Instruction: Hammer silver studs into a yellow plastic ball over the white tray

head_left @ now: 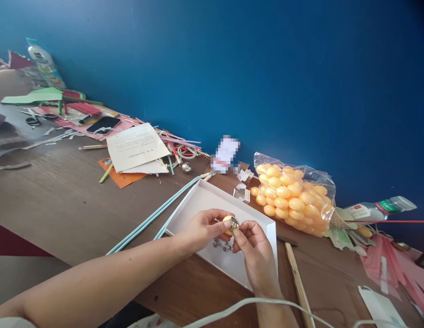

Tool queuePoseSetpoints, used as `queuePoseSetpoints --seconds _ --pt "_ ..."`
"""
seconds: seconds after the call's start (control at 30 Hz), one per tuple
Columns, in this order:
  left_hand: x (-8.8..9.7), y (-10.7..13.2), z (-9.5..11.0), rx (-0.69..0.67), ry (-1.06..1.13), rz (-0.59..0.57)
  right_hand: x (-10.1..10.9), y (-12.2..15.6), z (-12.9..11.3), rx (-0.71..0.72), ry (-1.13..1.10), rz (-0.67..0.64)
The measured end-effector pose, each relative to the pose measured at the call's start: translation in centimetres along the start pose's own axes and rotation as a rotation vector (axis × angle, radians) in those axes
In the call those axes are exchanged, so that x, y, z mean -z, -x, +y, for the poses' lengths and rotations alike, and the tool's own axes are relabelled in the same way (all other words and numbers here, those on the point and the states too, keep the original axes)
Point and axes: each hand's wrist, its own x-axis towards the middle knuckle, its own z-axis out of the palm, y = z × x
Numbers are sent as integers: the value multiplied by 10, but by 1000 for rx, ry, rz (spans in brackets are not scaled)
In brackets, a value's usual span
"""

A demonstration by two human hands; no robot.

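Note:
Over a shallow white box (pixel 188 205), my left hand (pixel 212 228) pinches a small yellow-orange plastic egg (pixel 227 219) between thumb and fingers. One end of the egg is covered with shiny silver and dark beads (pixel 234 223). My right hand (pixel 251 239) is closed beside that end, thumb and fingertips pressed together against the beads. Whatever small piece those right fingertips may hold is hidden. Several loose silvery beads (pixel 225 248) lie in the box beneath my hands.
A clear bag of yellow-orange eggs (pixel 290 193) stands behind the box. A shiny silver egg (pixel 186 167) lies near printed paper (pixel 138 146). Pale blue sticks (pixel 157 212), a wooden-handled tool (pixel 297 282) and a white cable (pixel 239 304) surround my work. A bottle (pixel 379 209) lies right.

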Motion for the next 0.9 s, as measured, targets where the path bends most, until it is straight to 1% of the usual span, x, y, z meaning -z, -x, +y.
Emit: queuePoseSetpoints --seconds 0.17,0.43,0.5,0.6,0.67,0.7,0.77,0.83,0.9 --pt "-1 1 -3 -46 -16 34 -2 0 -3 8 20 -18" --pt "0 0 -4 -79 -45 29 -1 0 1 12 99 -45" --pt "-1 0 -3 -76 -42 22 -1 0 0 29 112 -51" --pt "-1 0 -2 -37 24 -26 -3 1 -1 63 139 -27" --pt "0 -1 -3 -3 104 -36 -5 3 -5 92 158 11" --pt "1 -2 -4 13 147 -22 -5 5 -8 104 176 44" --pt "4 -5 -6 52 216 18 0 11 -17 120 258 148" --pt "6 -7 -6 82 257 41 14 19 -27 120 431 281" --pt "8 -8 -6 94 279 37 39 30 -36 106 669 393"
